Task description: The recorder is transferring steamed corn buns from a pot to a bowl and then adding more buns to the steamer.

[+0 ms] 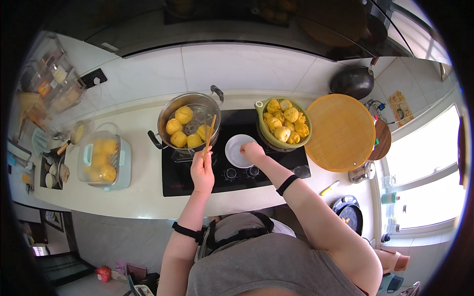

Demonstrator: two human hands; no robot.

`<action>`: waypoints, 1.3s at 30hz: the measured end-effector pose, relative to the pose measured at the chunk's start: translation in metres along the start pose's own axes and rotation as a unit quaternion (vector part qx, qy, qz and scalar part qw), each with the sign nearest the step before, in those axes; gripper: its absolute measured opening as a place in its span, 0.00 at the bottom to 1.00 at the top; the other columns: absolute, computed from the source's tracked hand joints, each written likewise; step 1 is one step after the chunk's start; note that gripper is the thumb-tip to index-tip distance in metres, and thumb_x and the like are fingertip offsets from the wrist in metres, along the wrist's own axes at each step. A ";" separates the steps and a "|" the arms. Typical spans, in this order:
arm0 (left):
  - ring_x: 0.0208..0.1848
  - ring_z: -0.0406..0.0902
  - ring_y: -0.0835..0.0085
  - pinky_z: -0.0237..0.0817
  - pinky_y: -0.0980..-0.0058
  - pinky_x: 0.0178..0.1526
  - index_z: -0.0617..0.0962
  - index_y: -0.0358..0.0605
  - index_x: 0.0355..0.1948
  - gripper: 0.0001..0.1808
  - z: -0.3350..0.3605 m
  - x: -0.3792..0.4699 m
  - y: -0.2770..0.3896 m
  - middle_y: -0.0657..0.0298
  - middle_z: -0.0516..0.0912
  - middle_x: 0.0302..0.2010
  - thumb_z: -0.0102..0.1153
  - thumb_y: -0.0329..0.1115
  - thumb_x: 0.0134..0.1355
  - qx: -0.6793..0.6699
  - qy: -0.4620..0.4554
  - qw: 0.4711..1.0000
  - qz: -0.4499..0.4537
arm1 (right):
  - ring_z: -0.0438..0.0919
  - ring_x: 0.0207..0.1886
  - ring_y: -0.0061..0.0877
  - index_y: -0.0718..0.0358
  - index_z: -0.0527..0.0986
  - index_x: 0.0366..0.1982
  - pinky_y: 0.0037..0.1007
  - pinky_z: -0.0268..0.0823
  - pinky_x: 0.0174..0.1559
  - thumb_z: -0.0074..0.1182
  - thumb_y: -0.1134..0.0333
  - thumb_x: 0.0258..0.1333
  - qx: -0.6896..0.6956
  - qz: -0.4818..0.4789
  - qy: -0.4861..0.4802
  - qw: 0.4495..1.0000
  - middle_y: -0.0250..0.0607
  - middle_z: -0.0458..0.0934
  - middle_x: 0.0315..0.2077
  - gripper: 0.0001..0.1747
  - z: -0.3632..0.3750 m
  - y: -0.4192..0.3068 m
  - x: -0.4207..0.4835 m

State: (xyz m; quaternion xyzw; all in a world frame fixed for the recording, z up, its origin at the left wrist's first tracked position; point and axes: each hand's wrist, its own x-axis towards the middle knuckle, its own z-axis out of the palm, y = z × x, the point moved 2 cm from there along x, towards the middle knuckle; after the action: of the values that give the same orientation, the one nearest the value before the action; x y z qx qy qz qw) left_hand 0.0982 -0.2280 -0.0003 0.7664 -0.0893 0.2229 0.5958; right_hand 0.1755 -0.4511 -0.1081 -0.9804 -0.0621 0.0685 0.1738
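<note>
My left hand (pixel 203 172) holds a pair of wooden chopsticks (pixel 210 136), their far ends over the near right side of a two-handled steel steamer pot (pixel 163 117). Several yellow buns (pixel 184 115) sit around the perforated rack inside the pot. My right hand (pixel 253 152) is at a white bowl (pixel 234 151) on the black cooktop (pixel 218 181); its fingers are bent over the bowl's inside, and whether they pinch anything is hidden. Behind and right of the bowl, a green colander (pixel 262 127) holds a heap of yellow buns.
A large round yellow board (pixel 340 133) lies right of the colander. Near it are a yellow-handled knife (pixel 329 188), a metal pot (pixel 361 172) and a black pan (pixel 350 218). At left stands a light blue electric steamer (pixel 126 162) with yellow buns under its clear lid. A wok (pixel 351 83) hangs behind.
</note>
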 end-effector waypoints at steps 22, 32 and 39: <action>0.37 0.77 0.64 0.67 0.75 0.39 0.78 0.41 0.43 0.10 -0.016 -0.004 -0.007 0.59 0.78 0.36 0.49 0.32 0.63 -0.034 0.038 0.998 -0.024 | 0.77 0.40 0.37 0.60 0.75 0.42 0.33 0.69 0.44 0.59 0.64 0.41 0.109 -0.229 -0.042 0.966 0.45 0.79 0.36 0.21 -0.154 -0.167 0.083; 0.32 0.79 0.63 0.68 0.76 0.33 0.78 0.41 0.40 0.08 -0.009 -0.008 -0.009 0.60 0.79 0.35 0.51 0.30 0.61 -0.040 0.078 0.996 -0.015 | 0.67 0.53 0.41 0.54 0.68 0.54 0.39 0.65 0.50 0.60 0.65 0.35 -0.274 -0.399 -0.165 0.859 0.45 0.67 0.49 0.36 -0.079 -0.251 0.164; 0.30 0.79 0.66 0.69 0.77 0.32 0.79 0.44 0.41 0.09 -0.006 -0.005 0.002 0.62 0.79 0.35 0.52 0.28 0.59 -0.023 0.106 0.994 -0.014 | 0.64 0.55 0.38 0.57 0.70 0.48 0.39 0.65 0.48 0.59 0.64 0.37 -0.390 -0.414 -0.112 0.815 0.46 0.65 0.48 0.30 -0.079 -0.258 0.156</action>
State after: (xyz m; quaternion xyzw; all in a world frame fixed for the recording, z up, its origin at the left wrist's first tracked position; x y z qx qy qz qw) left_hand 0.0912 -0.2240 0.0001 0.7261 -0.0199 0.2921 0.6222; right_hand 0.3155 -0.2143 0.0383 -0.8334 -0.5027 0.0692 -0.2190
